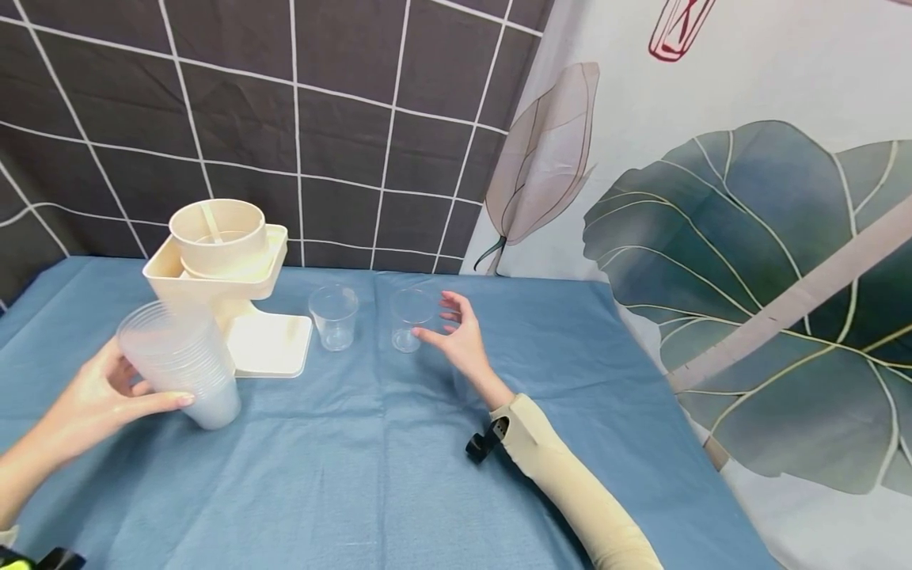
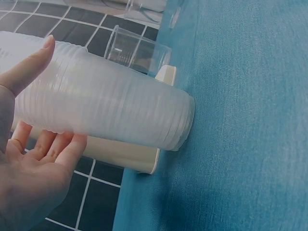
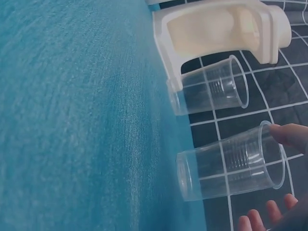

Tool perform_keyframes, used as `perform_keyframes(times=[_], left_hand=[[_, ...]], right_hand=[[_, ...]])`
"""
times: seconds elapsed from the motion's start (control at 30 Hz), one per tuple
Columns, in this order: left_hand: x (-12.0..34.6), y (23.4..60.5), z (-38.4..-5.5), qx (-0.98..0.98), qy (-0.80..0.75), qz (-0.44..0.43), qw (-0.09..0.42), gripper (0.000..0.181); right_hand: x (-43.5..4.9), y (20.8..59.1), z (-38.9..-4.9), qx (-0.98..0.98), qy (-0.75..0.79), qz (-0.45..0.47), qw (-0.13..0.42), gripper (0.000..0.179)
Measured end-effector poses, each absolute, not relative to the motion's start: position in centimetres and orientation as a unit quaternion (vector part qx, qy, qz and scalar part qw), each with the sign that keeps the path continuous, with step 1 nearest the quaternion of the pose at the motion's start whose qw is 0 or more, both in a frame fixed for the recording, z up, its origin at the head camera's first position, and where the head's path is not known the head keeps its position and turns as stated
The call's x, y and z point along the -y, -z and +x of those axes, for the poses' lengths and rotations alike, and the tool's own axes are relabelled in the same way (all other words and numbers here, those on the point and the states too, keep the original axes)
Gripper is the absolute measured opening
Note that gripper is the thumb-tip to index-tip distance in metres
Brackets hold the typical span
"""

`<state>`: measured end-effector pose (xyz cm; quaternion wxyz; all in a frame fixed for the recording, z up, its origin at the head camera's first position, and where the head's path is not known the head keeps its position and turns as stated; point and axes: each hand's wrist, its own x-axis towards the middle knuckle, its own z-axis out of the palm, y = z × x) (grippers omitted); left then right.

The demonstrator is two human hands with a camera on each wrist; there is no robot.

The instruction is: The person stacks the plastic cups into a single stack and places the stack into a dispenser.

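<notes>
My left hand [image 1: 107, 400] grips a tall stack of clear plastic cups [image 1: 187, 368], thumb on one side and fingers on the other. The stack leans, its base low over the blue cloth; whether it touches is unclear. Over on the right, my right hand [image 1: 459, 336] is spread around a single clear plastic cup [image 3: 231, 166] that stands upright on the cloth. In the right wrist view the thumb is at this cup's rim, while the other fingers stay apart from its side. Another clear plastic cup [image 1: 334, 318] stands upright to the left of it.
A cream-coloured stand [image 1: 267, 342] with a round hopper [image 1: 219, 237] on top is at the back left, just beyond the stack. Blue cloth [image 1: 321, 491] covers the table. Behind it hang a dark grid-patterned cloth [image 1: 342, 127] and a leaf-print cloth [image 1: 712, 237].
</notes>
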<state>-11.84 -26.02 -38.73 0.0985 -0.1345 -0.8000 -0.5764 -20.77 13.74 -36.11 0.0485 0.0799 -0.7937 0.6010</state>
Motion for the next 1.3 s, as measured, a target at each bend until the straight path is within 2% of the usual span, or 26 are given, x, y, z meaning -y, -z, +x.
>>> perform_keyframes(times=[0.1, 0.33, 0.93, 1.3], left_hand=[[26.0, 38.8, -11.9, 0.786, 0.593, -0.145, 0.099, 0.094], [26.0, 38.8, -12.0, 0.767, 0.615, -0.154, 0.096, 0.093], [26.0, 38.6, -11.9, 0.773, 0.608, -0.155, 0.095, 0.093], [26.2, 38.7, -11.7, 0.751, 0.633, -0.164, 0.093, 0.092]], right_hand=[[-13.6, 36.1, -20.8, 0.79, -0.607, 0.078, 0.034, 0.071], [-14.0, 39.5, -23.5, 0.786, -0.614, 0.072, 0.027, 0.077], [-12.6, 39.7, -23.9, 0.777, -0.627, 0.063, 0.016, 0.08], [-12.2, 39.9, -24.1, 0.768, -0.639, 0.056, -0.006, 0.075]])
